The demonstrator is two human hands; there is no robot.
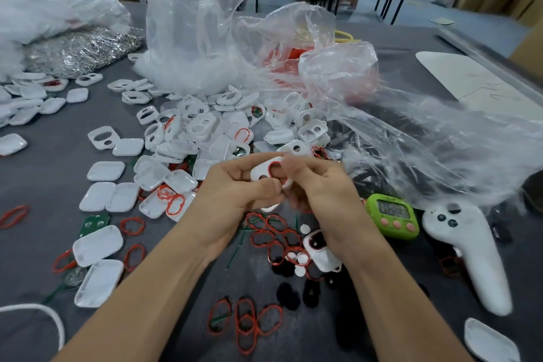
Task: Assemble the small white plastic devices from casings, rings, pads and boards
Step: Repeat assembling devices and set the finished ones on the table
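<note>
Left hand (235, 188): fingers curled, thumb on top, pinching the left end of a white casing (258, 170)
Right hand (320, 185): fingers curled round the casing's right end, fingertips blurred
Held casing: raised above the grey table (44, 185), centre of view, between both hands; a red ring (269, 167) lines its larger opening
Loose casings (205, 132): heaped behind the hands, more scattered to the left
Loose red rings (273, 232): strewn below the hands, among small white discs (299, 258) and black pads (288, 295)
Green board (94, 222): lying left of the forearms, touching a white casing half
Right side: green timer (393, 216) just beside a white controller (467, 253)
Behind: crumpled clear plastic bags (199, 23)
</note>
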